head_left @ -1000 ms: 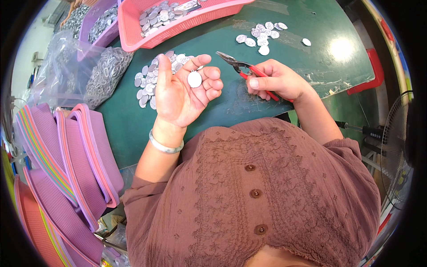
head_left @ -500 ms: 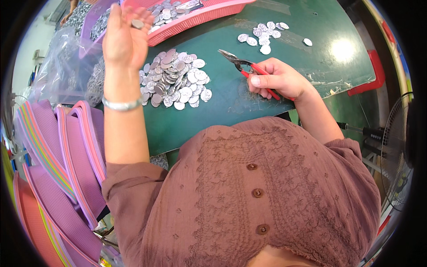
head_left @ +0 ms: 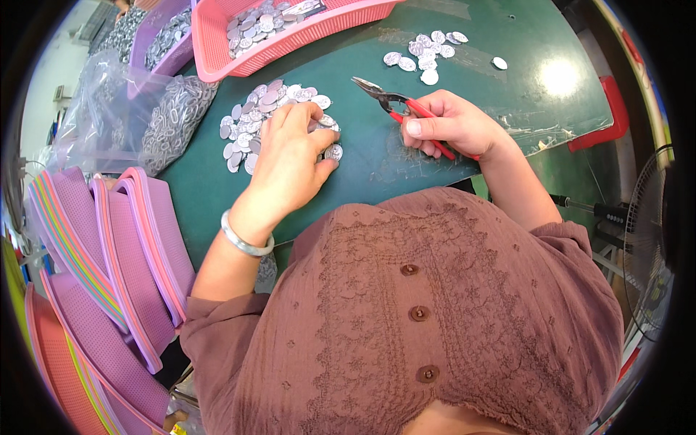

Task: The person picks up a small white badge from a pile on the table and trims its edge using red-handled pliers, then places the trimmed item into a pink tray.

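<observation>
My left hand (head_left: 293,156) is over a pile of silver oval medals (head_left: 239,129) on the green table, its fingers curved and spread apart, the tips touching medals on the right side of the pile. Part of the pile is hidden beneath it. Red-handled pliers (head_left: 390,101) are gripped in my right hand (head_left: 446,127), their dark jaws pointing up and left, with nothing between them. Beyond the pliers lies a smaller group of silver medals (head_left: 428,49). One single medal (head_left: 499,63) sits apart to its right.
At the far side stands a pink basket (head_left: 290,47) with medals in it, beside a purple basket (head_left: 165,40). A clear bag of metal links (head_left: 174,123) rests at the left. Stacked baskets (head_left: 138,246) lean near my left arm; a fan (head_left: 645,239) stands at the right.
My left hand came down from near the pink basket to the pile. The medal it had at its fingers no longer shows. My right hand keeps hold of the pliers, almost unmoved.
</observation>
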Demonstrator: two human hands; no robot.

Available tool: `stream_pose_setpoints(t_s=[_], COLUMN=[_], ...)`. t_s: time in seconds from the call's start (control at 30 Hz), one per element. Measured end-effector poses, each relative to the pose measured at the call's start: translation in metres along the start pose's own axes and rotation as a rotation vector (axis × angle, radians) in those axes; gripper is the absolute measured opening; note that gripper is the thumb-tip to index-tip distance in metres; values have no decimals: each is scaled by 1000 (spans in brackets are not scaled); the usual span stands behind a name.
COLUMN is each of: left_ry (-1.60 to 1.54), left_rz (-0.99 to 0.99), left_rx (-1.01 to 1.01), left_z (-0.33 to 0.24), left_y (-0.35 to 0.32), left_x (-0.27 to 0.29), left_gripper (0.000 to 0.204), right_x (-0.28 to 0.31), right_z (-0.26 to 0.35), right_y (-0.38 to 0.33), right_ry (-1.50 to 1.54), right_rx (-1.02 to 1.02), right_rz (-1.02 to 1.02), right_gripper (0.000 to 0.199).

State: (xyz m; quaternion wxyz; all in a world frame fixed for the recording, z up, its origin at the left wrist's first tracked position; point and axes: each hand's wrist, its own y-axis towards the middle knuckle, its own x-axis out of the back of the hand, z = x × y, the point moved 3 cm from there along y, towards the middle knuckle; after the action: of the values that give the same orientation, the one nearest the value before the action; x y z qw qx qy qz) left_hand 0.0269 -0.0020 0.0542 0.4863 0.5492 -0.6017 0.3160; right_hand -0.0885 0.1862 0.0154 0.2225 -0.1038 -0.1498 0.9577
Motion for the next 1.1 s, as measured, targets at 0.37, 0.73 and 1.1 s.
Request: stream_pose_setpoints(t_s=[0.37,0.73,1.1], left_ry=[-1122,-1276,-1285], left_rz=[-189,-121,-69], left_rx=[468,595,634], left_z=[14,6,6], left_y=[4,19,22], left_x=[-17,-14,-14], left_gripper=[14,16,16], right_x=[-3,-8,-11], right_z=[4,6,5], right_y=[-1,-3,-2], right_ry=[-69,-128,-221], right_rx=[-3,-14,14], right_rz=[0,26,14], right_gripper=[33,24,33])
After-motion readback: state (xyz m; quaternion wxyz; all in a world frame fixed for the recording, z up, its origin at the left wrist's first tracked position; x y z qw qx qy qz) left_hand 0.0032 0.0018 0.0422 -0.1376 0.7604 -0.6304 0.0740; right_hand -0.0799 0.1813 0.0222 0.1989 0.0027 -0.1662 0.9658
